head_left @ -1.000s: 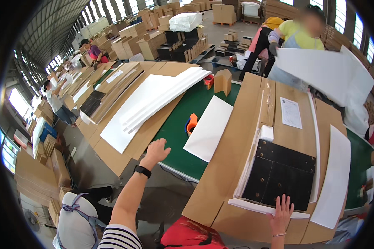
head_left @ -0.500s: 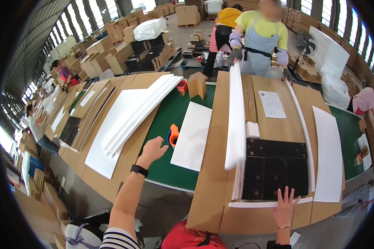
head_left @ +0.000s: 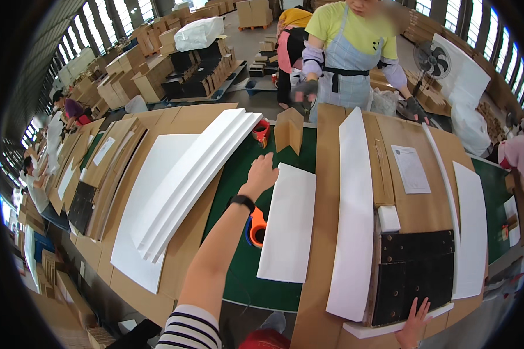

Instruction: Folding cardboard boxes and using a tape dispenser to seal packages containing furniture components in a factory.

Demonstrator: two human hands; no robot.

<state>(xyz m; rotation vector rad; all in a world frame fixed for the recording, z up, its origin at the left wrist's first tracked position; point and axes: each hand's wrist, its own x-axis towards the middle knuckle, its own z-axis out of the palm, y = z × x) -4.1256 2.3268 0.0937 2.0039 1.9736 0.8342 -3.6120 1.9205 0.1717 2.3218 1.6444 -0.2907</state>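
My left hand [head_left: 262, 173] reaches out over the green tabletop [head_left: 236, 273], holding nothing, its fingers loosely apart. It is beside the upper left corner of a white foam sheet [head_left: 290, 224]. Below the wrist an orange and blue tape dispenser [head_left: 256, 227] lies partly behind my forearm. On the right, my right hand [head_left: 413, 324] has its fingers spread at the near edge of a black panel [head_left: 416, 285], above a white foam strip [head_left: 370, 331]. Left of this panel lies a long white foam board [head_left: 354, 221]. A white foam block [head_left: 388, 219] sits at the panel's upper left corner.
Stacked white foam strips [head_left: 195, 186] lie on cardboard to the left. A red tape dispenser [head_left: 262, 132] and a folded cardboard piece [head_left: 289, 131] stand farther back. Opposite me, a co-worker [head_left: 355, 58] in an apron stands at the carton's far end. Another foam sheet [head_left: 470, 232] is at right.
My left hand has moved forward and right, toward the foam sheet's far corner. The long foam board, earlier raised in the co-worker's hand, now lies beside the panels, and that hand is off it.
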